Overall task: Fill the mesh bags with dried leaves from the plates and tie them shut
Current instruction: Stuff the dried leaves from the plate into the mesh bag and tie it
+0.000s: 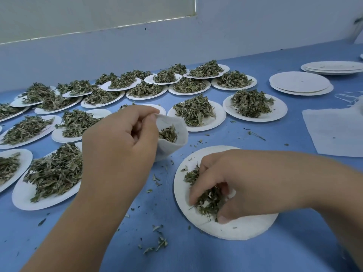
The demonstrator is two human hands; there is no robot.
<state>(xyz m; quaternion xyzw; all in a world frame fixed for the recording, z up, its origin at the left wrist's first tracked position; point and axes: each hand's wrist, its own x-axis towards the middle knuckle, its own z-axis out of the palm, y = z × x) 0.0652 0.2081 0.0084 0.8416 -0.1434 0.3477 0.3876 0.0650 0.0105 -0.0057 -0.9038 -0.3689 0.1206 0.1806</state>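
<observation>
Mesh bag [172, 132] — pinched in left hand [119, 142]

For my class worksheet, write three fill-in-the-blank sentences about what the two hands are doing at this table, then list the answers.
1. The left hand holds a white ____ open.
2. The right hand gathers leaves from a ____.
3. The table is ____.
Answers: bag; plate; blue.
</observation>
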